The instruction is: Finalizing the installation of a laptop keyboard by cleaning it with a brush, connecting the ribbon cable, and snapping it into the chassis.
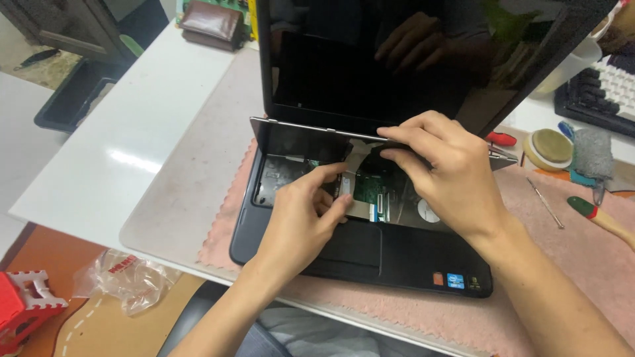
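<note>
A black laptop [403,261] lies open on a pink cloth [542,264], its dark screen [370,59] upright. The keyboard panel [291,135] is tilted up off the base, showing a green circuit board [370,188] and a flat ribbon cable [360,208] underneath. My right hand [443,172] grips the raised panel's front edge and holds it up. My left hand [301,218] reaches under the panel, its thumb and fingers pinching at the ribbon cable's connector.
To the right of the laptop lie a red-handled screwdriver [501,139], a round tin [548,149], a thin metal pick [545,203], a brush [605,218] and another keyboard [598,89]. A brown wallet [211,25] sits at the back; a plastic bag [126,277] lies lower left.
</note>
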